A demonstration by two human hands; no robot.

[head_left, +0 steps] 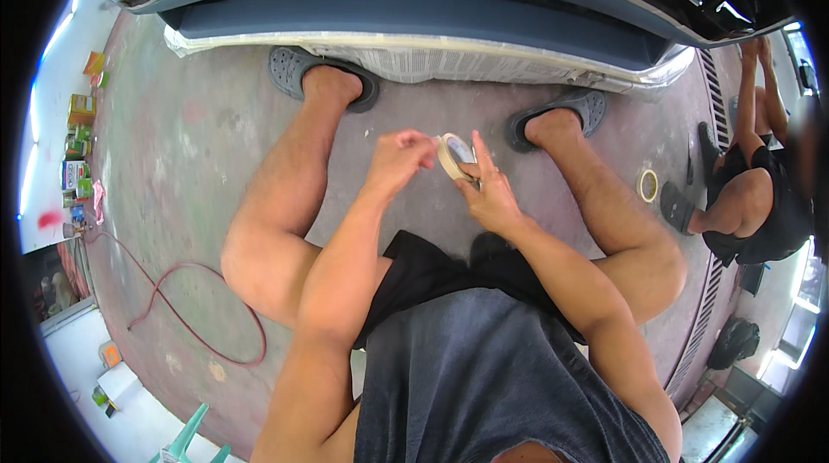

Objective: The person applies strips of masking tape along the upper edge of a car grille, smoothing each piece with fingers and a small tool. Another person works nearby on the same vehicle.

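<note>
A cream roll of masking tape (448,160) is held up between my hands, above the floor and between my knees. My right hand (494,193) grips it from the right, with the index finger pointing up beside the roll and the thumb below. At the roll's left edge, the fingers of my left hand (400,162) are curled into a pinch, slightly blurred, apparently on the tape's loose end. Ahead is a car bumper (406,18) with a grey-blue middle and tape along its edges. Printed masking paper (432,66) hangs under its lower lip.
A second tape roll (648,186) lies on the floor at the right, near another person (747,195) crouching with raised arms. A red hose (181,269) loops across the left floor. Several cans (76,149) line the left wall. A floor grate (698,312) runs along the right.
</note>
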